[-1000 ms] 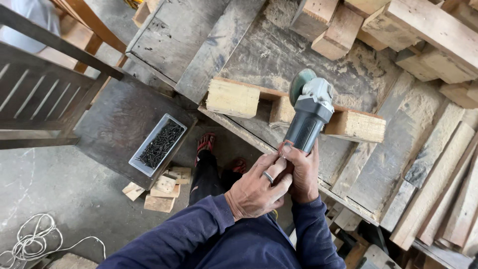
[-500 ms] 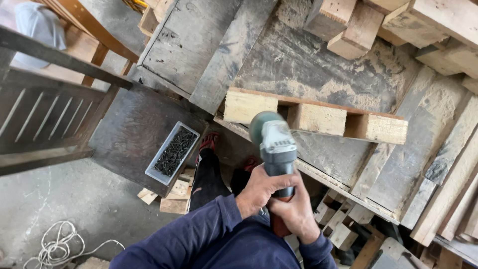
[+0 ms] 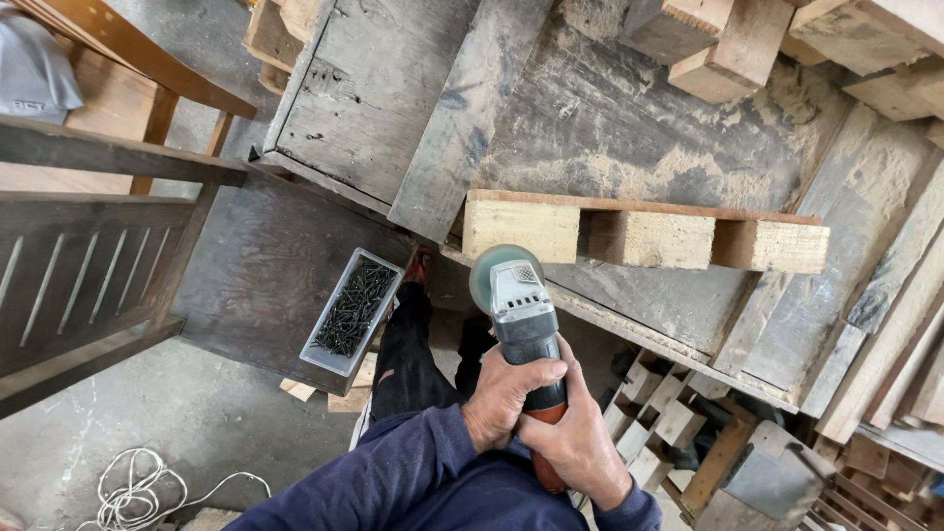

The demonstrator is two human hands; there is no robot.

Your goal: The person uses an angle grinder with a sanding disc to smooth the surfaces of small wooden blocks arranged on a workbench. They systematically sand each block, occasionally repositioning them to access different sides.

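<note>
Both my hands grip an angle grinder (image 3: 519, 300) with a grey head and a round disc. My left hand (image 3: 506, 393) wraps the body from the left, and my right hand (image 3: 578, 438) holds the orange rear handle just below it. The disc sits at the left end of a small wooden pallet piece (image 3: 644, 234), made of three pale blocks under a thin slat, lying on a worn wooden workbench (image 3: 610, 128). Whether the disc touches the leftmost block I cannot tell.
A grey tray of dark nails (image 3: 352, 310) rests on a dark board to the left. A wooden slatted frame (image 3: 88, 265) stands at far left. Wood offcuts (image 3: 669, 413) lie below the bench, more blocks (image 3: 708, 39) at the back, white cord (image 3: 138, 492) on the floor.
The grinder has shifted left along the pallet piece, from between its blocks to its left end. Both hands moved with it, still holding on.
</note>
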